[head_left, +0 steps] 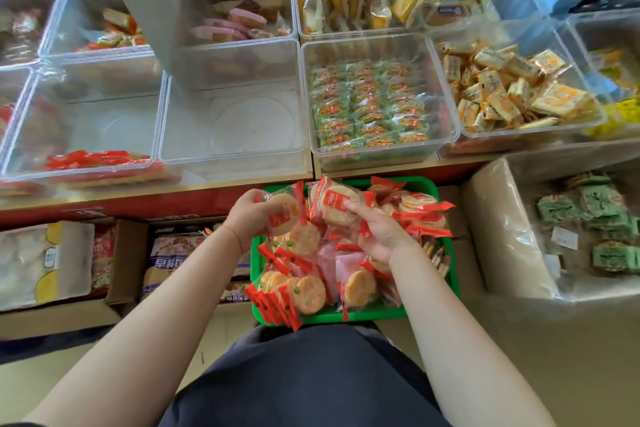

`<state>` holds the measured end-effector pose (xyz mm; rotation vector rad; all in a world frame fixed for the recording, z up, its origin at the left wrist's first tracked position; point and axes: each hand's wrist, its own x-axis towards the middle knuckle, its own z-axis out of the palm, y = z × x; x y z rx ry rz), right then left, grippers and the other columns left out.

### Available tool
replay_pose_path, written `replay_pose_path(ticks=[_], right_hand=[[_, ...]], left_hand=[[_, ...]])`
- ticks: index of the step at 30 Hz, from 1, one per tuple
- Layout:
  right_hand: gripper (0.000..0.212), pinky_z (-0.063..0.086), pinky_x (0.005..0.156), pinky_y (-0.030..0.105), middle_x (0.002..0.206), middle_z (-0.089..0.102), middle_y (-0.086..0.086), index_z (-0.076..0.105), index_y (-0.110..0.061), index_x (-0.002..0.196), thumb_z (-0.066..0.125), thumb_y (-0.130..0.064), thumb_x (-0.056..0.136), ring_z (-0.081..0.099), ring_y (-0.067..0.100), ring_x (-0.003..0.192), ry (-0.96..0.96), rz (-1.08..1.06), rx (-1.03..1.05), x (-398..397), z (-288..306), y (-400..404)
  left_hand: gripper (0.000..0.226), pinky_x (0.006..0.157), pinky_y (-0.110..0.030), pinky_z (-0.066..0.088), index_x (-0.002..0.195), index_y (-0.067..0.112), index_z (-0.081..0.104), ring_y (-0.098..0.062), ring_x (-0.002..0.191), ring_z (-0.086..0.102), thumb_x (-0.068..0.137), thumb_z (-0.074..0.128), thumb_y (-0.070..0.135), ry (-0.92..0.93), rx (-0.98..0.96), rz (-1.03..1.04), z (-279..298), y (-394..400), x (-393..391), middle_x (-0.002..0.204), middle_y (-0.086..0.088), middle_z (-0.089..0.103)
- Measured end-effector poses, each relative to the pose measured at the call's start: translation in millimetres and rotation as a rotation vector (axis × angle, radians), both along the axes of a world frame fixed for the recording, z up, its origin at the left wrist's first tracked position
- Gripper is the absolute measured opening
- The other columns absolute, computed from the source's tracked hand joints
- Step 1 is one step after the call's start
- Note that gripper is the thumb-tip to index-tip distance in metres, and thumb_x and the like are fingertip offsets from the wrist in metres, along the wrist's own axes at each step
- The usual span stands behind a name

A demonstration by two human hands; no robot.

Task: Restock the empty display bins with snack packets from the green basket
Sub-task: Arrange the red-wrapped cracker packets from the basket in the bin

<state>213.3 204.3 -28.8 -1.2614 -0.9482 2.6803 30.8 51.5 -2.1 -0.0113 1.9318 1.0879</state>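
A green basket (363, 316) sits below the shelf edge, heaped with red-trimmed clear packets of round crackers (306, 293). My left hand (247, 215) grips a bunch of those packets (282, 211) above the basket's far left corner. My right hand (379, 232) holds another bunch (336, 206) beside it, fingers curled around the packets. Straight ahead on the shelf stands an empty clear display bin (235, 121). The bin to its left (86, 121) holds only a few red packets (97, 159) along its near wall.
A bin of green-wrapped crackers (374, 107) stands right of the empty one, then a bin of yellow packets (512, 94). More filled bins line the back rows. Cardboard boxes of stock (180, 253) sit under the shelf at left; a plastic-lined box (588, 229) stands at right.
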Motion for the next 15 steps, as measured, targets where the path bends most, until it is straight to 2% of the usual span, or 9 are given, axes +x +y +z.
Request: replay_pose_path(ticks=[3,6,10,12,15], right_hand=[[0.041,0.050,0.098,0.047,0.119,0.069,0.017,0.064,-0.009,0.123,0.071,-0.026,0.087,0.066,0.029,0.108,0.041,0.054,0.016,0,2,-3],[0.034,0.042,0.102,0.054,0.119,0.069,0.017,0.065,-0.008,0.124,0.067,-0.020,0.092,0.064,0.034,0.113,0.099,0.111,0.025,-4,5,-10],[0.025,0.051,0.097,0.050,0.112,0.071,0.018,0.068,-0.006,0.114,0.068,-0.017,0.091,0.065,0.034,0.109,0.061,-0.059,0.073,-19,8,-21],[0.023,0.053,0.095,0.048,0.114,0.070,0.020,0.068,-0.006,0.111,0.069,-0.017,0.091,0.066,0.033,0.108,0.025,-0.154,0.105,-26,9,-26],[0.023,0.054,0.093,0.044,0.113,0.071,0.018,0.068,-0.005,0.112,0.069,-0.015,0.091,0.067,0.031,0.108,0.002,-0.207,0.137,-41,10,-37]], left_hand=[[0.031,0.088,-0.041,0.052,0.109,0.004,0.058,-0.024,0.091,0.065,0.083,0.074,0.008,-0.154,0.095,-0.034,9,4,8,0.102,-0.014,0.066],[0.017,0.093,-0.041,0.047,0.098,0.006,0.056,-0.023,0.085,0.060,0.088,0.069,0.012,-0.274,0.183,-0.045,14,6,11,0.091,-0.012,0.064],[0.016,0.094,-0.040,0.050,0.097,0.006,0.059,-0.021,0.083,0.064,0.091,0.067,0.019,-0.277,0.174,-0.135,13,-2,-1,0.089,-0.010,0.069],[0.017,0.093,-0.041,0.051,0.097,0.006,0.058,-0.021,0.084,0.065,0.088,0.070,0.016,-0.277,0.154,-0.258,12,-11,-11,0.093,-0.012,0.069],[0.022,0.096,-0.045,0.052,0.106,0.005,0.060,-0.029,0.096,0.068,0.087,0.069,0.004,-0.269,0.100,-0.468,10,-31,-25,0.103,-0.014,0.069]])
